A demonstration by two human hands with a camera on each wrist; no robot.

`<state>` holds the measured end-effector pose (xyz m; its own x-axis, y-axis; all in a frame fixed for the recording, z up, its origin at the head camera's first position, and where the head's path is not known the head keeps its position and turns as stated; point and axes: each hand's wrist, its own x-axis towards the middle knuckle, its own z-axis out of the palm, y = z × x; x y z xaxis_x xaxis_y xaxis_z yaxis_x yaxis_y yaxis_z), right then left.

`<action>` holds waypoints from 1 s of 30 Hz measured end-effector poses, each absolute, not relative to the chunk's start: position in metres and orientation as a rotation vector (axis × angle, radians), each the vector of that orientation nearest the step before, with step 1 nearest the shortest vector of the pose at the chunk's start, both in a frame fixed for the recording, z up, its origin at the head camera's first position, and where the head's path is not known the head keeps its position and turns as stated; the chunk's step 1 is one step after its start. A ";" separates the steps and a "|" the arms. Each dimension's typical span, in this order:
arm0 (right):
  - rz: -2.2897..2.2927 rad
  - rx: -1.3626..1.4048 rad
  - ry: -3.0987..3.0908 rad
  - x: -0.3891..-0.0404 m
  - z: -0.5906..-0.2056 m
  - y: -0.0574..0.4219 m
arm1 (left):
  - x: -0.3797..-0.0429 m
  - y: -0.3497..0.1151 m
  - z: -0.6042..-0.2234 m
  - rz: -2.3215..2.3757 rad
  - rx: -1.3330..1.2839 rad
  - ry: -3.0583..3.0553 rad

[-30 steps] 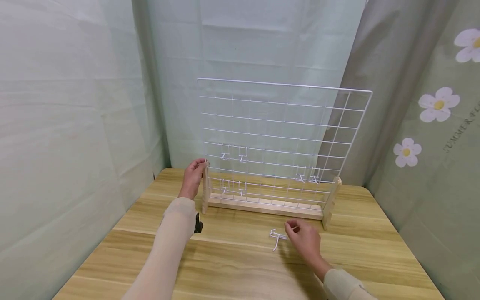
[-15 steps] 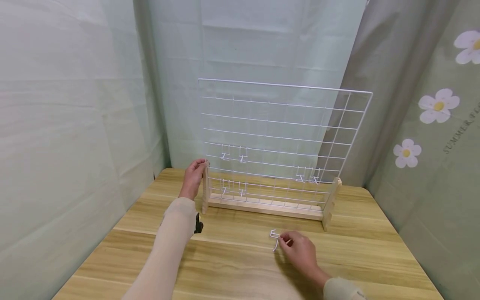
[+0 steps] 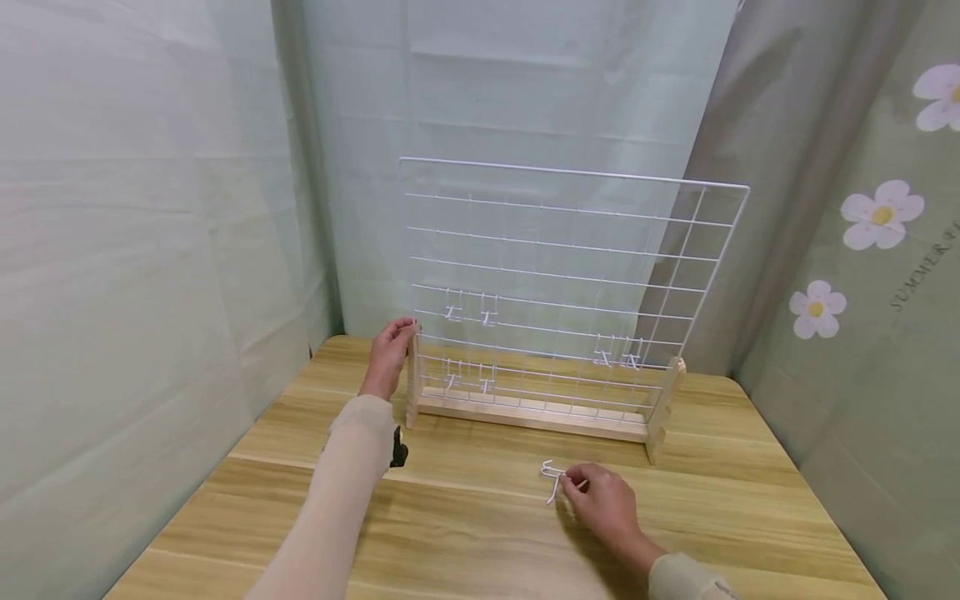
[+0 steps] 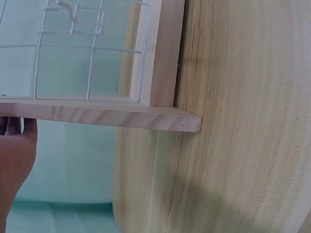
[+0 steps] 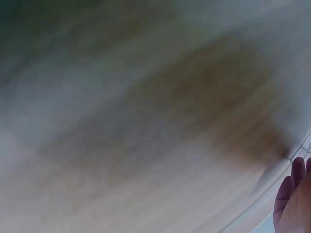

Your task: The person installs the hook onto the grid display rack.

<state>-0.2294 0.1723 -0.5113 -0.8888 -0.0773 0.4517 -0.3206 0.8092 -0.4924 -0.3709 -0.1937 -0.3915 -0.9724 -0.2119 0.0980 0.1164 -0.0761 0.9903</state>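
Observation:
In the head view my left hand [image 3: 388, 358] holds the top of the left wooden upright [image 3: 413, 379] of a white wire grid rack [image 3: 558, 247]. The left wrist view shows that upright [image 4: 121, 118] close up, partly hiding the fingers. My right hand [image 3: 606, 506] pinches the right end of a white wire hook [image 3: 553, 475] low over the table in front of the rack; the fingers cover that end. In the right wrist view the hand [image 5: 294, 201] shows at the lower right edge, and the hook cannot be made out.
Several white hooks hang on the grid, among them an upper left one [image 3: 452, 308] and a right one [image 3: 632, 360]. The rack's wooden base [image 3: 525, 414] stands on the wooden table [image 3: 465, 517]. Curtains [image 3: 150, 250] close in the sides and back.
My right hand has moved left and slightly down onto the hook and now pinches it. The left hand has stayed on the upright.

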 end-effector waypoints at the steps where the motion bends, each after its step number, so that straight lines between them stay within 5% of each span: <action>1: 0.802 0.296 -2.590 -0.230 -0.511 0.173 | -0.371 -0.194 -0.392 -2.151 0.103 -1.969; 30: 0.680 0.331 -2.663 -0.237 -0.519 0.173 | -0.369 -0.193 -0.389 -2.164 0.112 -1.974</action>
